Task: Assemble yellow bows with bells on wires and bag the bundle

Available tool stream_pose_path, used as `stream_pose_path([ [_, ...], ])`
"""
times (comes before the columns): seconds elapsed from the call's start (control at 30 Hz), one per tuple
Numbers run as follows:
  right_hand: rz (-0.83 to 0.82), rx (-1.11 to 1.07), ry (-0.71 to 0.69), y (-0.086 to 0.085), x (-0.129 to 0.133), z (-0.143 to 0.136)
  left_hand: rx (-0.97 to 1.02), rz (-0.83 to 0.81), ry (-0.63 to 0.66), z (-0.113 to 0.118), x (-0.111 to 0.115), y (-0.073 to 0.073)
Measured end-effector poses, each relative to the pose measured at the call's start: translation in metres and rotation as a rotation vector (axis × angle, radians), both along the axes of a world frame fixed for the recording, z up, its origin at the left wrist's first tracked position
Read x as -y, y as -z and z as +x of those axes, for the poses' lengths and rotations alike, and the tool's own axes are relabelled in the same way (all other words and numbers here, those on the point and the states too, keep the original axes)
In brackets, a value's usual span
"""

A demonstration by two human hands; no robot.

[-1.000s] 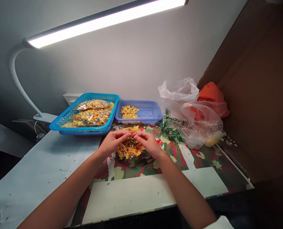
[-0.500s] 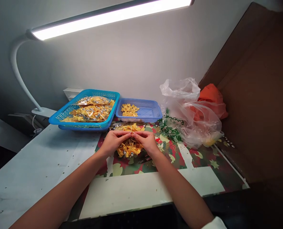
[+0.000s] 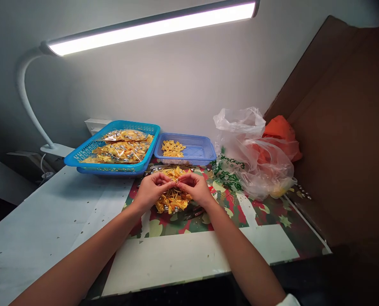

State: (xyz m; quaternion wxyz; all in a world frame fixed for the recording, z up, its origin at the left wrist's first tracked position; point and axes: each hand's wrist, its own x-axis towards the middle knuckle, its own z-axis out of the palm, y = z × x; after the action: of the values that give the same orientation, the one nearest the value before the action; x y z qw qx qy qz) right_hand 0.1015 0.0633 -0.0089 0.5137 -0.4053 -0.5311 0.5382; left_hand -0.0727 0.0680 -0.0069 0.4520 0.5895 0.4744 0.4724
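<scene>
My left hand (image 3: 154,189) and my right hand (image 3: 195,187) meet fingertip to fingertip over a pile of yellow artificial petals (image 3: 166,203). Both are closed in a pinch, thumbs and forefingers nearly touching. Whatever lies between the fingertips is too small to make out. Thin gold wires (image 3: 174,194) show just below them, among the petals. Silver beads (image 3: 176,209) dot the near edge of the pile. More petals (image 3: 177,171) stick out behind the fingers. Dark-handled pliers (image 3: 194,213) appear to lie beside my right wrist.
A bright blue basket (image 3: 72,159) with bagged yellow petals and beads stands left. Behind the pile, a violet-blue basket (image 3: 205,149) holds loose yellow pieces. Crumpled plastic bags (image 3: 256,165) lie right, near a cardboard panel (image 3: 339,127). A lamp (image 3: 157,27) hangs overhead.
Both hands stay over the pile, with their fingers shifted slightly and the knuckles a little more raised. The camera view has tilted slightly.
</scene>
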Motion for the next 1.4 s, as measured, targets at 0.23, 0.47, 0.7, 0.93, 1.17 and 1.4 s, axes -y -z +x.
stream_pose_path([
  [0.23,-0.002,0.007,-0.056,0.0,0.001,0.002,-0.097,0.129,0.101,-0.005,-0.003,-0.001],
  [0.47,0.023,0.057,-0.089,-0.003,0.001,0.005,-0.198,0.255,0.187,-0.01,-0.006,-0.004],
  [0.7,0.068,0.15,-0.095,-0.009,0.007,0.005,-0.247,0.289,0.243,-0.011,-0.003,-0.008],
  [0.93,0.086,0.135,-0.113,-0.007,0.004,0.004,-0.249,0.308,0.211,-0.006,0.001,-0.008],
  [1.17,0.122,0.213,-0.032,-0.004,0.005,-0.001,-0.362,0.47,0.228,-0.008,0.0,-0.01],
  [1.4,0.305,0.324,0.015,-0.004,0.004,-0.002,-0.454,0.666,0.238,-0.006,0.0,-0.007],
])
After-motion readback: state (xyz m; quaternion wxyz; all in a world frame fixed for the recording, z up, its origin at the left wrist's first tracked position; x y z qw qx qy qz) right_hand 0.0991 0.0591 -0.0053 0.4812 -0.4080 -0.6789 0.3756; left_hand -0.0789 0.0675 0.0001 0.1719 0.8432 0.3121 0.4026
